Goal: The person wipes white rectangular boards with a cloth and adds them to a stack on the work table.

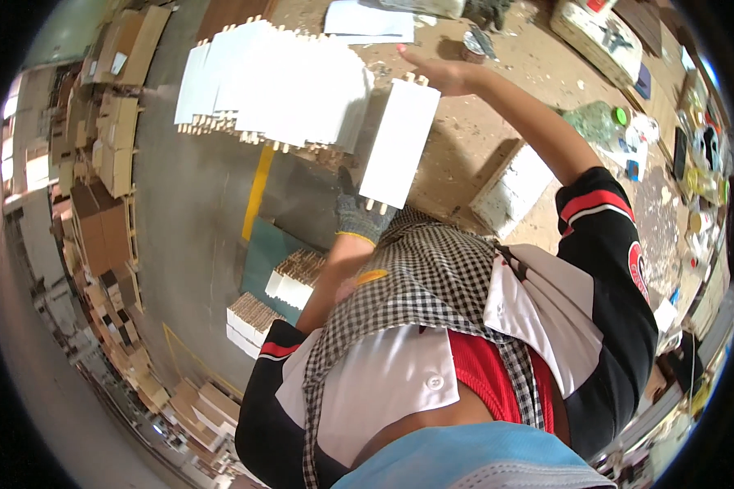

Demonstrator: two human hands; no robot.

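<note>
A white rectangular panel with wooden dowels sticking out of both short ends is tilted in front of my apron. My left hand, in a grey knit glove with a yellow cuff edge, grips its near end; part of that hand is hidden behind the panel. My bare right hand is at the far end beside the dowels, its fingers stretched out; whether it touches them I cannot tell. Just left of the panel, a long row of similar white dowelled panels lies overlapping on the worktable.
White sheets and a small cup lie at the far side. A paint-marked white block and a green-capped plastic bottle stand to the right. Stacked panels sit low at left; cardboard stacks line the floor beyond.
</note>
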